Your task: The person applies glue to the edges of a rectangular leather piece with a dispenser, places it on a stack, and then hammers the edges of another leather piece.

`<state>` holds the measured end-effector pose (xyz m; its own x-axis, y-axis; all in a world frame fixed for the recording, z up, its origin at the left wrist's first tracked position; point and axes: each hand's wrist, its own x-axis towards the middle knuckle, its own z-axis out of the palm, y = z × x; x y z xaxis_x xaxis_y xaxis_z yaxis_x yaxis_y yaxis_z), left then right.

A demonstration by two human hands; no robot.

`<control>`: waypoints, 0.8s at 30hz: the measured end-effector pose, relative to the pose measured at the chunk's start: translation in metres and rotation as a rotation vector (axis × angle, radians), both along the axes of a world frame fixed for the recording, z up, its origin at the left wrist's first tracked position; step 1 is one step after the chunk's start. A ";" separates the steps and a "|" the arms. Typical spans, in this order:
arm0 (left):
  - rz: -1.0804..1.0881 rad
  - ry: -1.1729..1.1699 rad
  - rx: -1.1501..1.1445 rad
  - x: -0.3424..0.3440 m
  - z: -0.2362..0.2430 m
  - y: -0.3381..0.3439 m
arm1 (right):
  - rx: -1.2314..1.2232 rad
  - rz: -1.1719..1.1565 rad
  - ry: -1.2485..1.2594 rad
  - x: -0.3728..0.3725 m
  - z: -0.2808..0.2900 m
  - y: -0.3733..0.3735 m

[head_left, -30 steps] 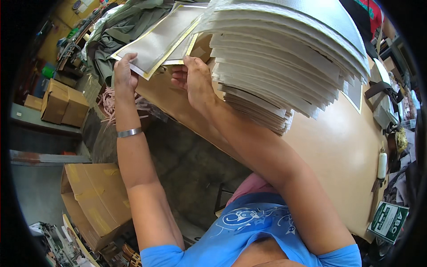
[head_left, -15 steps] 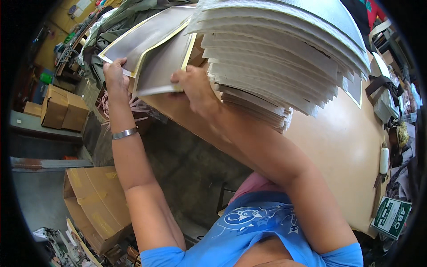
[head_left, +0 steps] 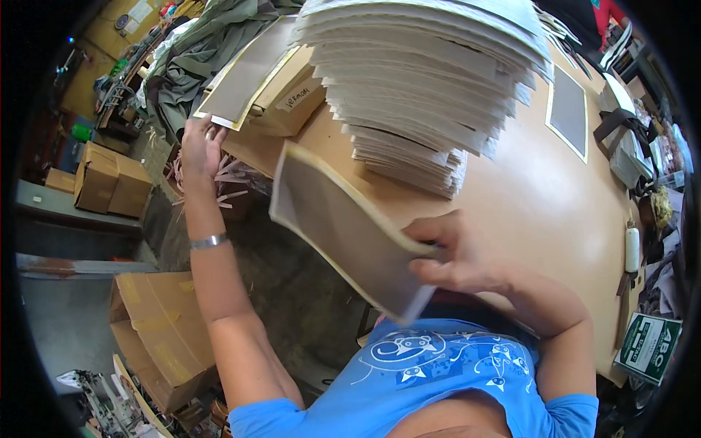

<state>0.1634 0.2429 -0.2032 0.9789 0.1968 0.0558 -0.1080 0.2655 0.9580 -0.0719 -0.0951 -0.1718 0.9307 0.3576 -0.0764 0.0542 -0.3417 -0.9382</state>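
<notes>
Right hand (head_left: 460, 255) pinched grey sheet (head_left: 343, 226) extending left from fingers; left hand (head_left: 200, 153) touched far-left panel's (head_left: 247, 82) near edge, grip unclear.

Right hand (head_left: 454, 252) and blurred sheet (head_left: 345, 228), now apparently nearer the shirt (head_left: 438, 358)

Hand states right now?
Left hand: at the near edge of a grey sheet, grip unclear.
Right hand: closed on a raised sheet.

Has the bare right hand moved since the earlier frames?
Yes: the right hand went rightward and down the picture, from left of the tall off-white stack of sheets to below it.
</notes>
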 end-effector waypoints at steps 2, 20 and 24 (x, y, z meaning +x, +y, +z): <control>0.318 -0.207 0.246 -0.044 -0.001 -0.033 | 0.024 -0.044 0.018 -0.011 -0.003 -0.030; -1.141 -0.475 0.990 -0.208 0.015 -0.336 | 0.111 -0.743 -0.205 -0.132 -0.006 -0.225; -1.164 -0.675 1.167 -0.203 -0.024 -0.401 | 0.216 -0.888 0.013 -0.159 -0.040 -0.265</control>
